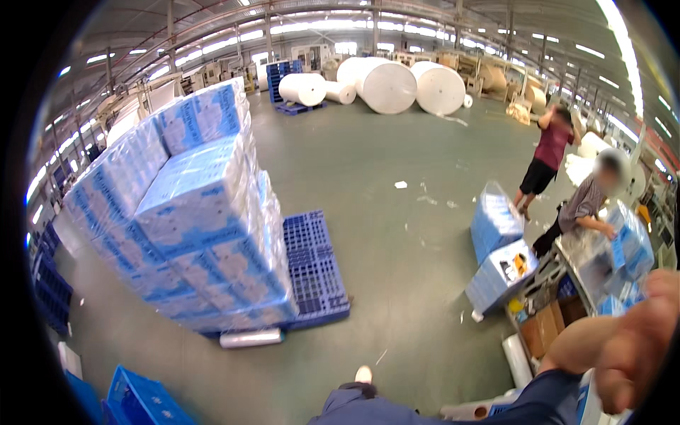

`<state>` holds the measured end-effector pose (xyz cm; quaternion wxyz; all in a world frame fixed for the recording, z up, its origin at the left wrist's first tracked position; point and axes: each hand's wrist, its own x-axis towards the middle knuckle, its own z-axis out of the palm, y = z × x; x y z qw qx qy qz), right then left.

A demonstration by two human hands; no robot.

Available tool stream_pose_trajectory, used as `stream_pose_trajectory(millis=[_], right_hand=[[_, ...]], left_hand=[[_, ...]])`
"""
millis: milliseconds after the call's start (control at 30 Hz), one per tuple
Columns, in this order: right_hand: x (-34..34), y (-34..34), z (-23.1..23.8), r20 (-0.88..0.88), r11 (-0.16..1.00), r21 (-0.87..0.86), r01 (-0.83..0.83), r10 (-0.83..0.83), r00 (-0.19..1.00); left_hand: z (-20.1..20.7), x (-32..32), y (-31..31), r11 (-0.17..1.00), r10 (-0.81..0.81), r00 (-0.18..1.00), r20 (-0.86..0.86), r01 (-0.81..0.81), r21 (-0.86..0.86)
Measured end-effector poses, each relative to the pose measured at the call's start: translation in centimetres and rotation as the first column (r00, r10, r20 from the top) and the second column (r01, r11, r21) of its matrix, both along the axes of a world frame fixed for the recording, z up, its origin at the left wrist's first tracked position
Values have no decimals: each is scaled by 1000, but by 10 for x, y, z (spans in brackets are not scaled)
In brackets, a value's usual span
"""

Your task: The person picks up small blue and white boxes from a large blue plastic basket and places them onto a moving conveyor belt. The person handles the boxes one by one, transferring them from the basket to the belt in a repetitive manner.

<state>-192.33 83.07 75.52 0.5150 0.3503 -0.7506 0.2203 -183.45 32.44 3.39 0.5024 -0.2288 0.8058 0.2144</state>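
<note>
My right hand (634, 347), blurred and cut by the picture's rim, is raised at the lower right, its forearm in a dark blue sleeve. A finger stretches downward, apart from the rest, and I see nothing held in the hand. It appears nearest to a work table (575, 273) with blue-and-white wrapped packs (632, 241) on it. My left hand is out of the picture. Left of me, a tall stack of plastic-wrapped blue-and-white bales (212, 205) stands on blue pallets (312, 265).
A white wrapped roll (251, 338) lies against the pallet. At lower left is a blue crate (142, 397). Two bales (499, 273) stand beside the table, where a person (584, 202) works. Another person (549, 152) stands behind. Large paper rolls (389, 88) line the far floor.
</note>
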Motion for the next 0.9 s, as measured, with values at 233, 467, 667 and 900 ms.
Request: stream_pose_trajectory(millis=[233, 467, 667, 900], right_hand=[[-290, 109, -274, 515, 688, 623, 373, -719, 466], [-244, 233, -677, 898, 968, 241, -76, -252, -361], [-270, 277, -696, 578, 536, -753, 382, 816, -6], [-582, 338, -616, 982, 580, 187, 793, -114, -148]], left_hand=[[47, -430, 126, 983, 105, 701, -705, 33, 180], [147, -683, 208, 952, 156, 606, -780, 117, 281], [29, -722, 159, 890, -140, 449, -883, 448, 87], [38, -901, 294, 809, -472, 815, -337, 552, 202]])
